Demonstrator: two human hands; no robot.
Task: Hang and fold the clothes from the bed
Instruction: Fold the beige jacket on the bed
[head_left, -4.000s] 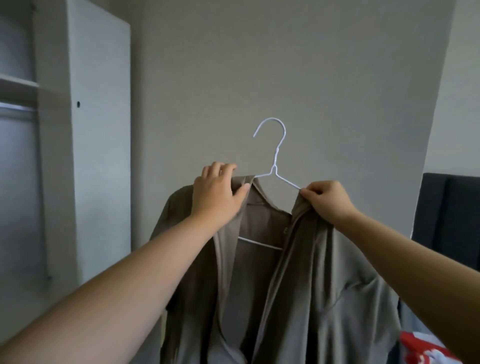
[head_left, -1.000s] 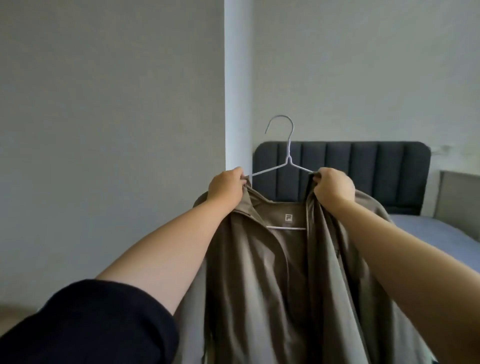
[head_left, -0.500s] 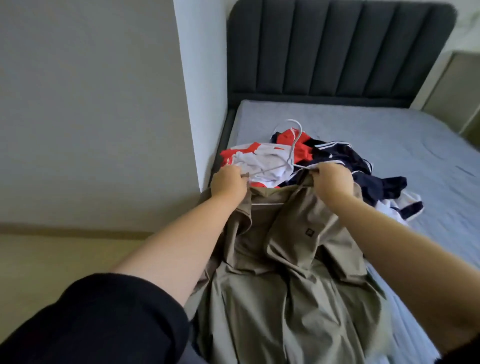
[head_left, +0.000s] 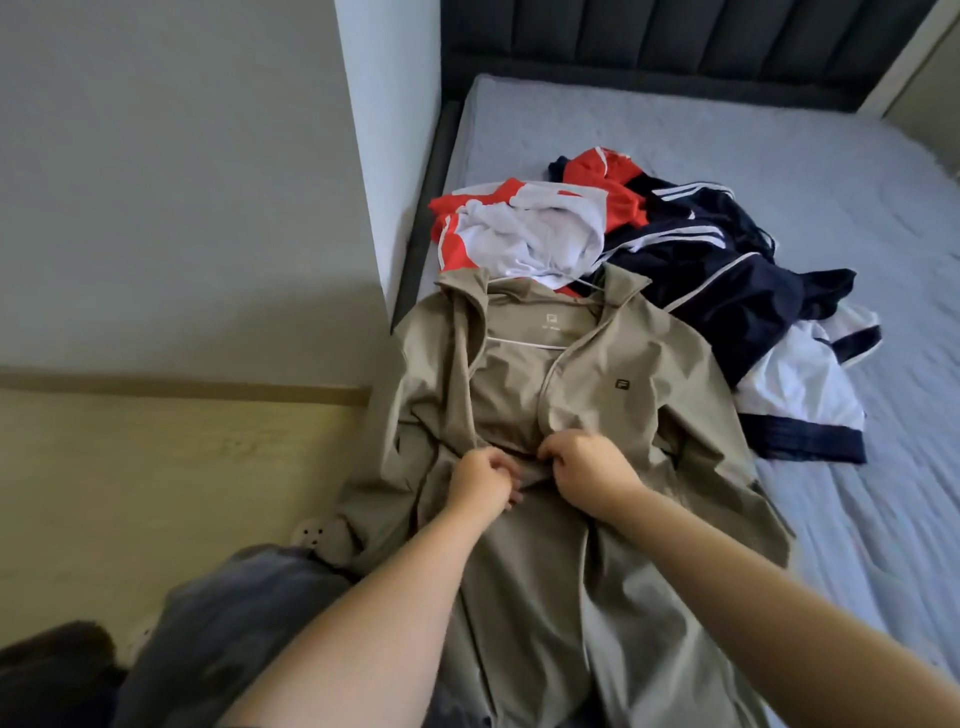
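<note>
A khaki jacket lies face up on the near left corner of the bed, its front open. A white wire hanger sits inside it, mostly hidden by the cloth. My left hand pinches the left front edge of the jacket at mid-chest. My right hand pinches the right front edge, close beside the left hand. Behind the collar lies a heap of clothes: a red and white garment and a navy jacket with white stripes.
A white wall corner stands left of the bed, beside the dark upholstered headboard. Pale wood floor lies at left. My grey-trousered leg stands at the bed's edge. Bare grey-blue mattress stretches to the right.
The jacket on its hanger went from held up in the air to lying flat on the bed. Both hands left the shoulders and moved down to the front edges at mid-chest.
</note>
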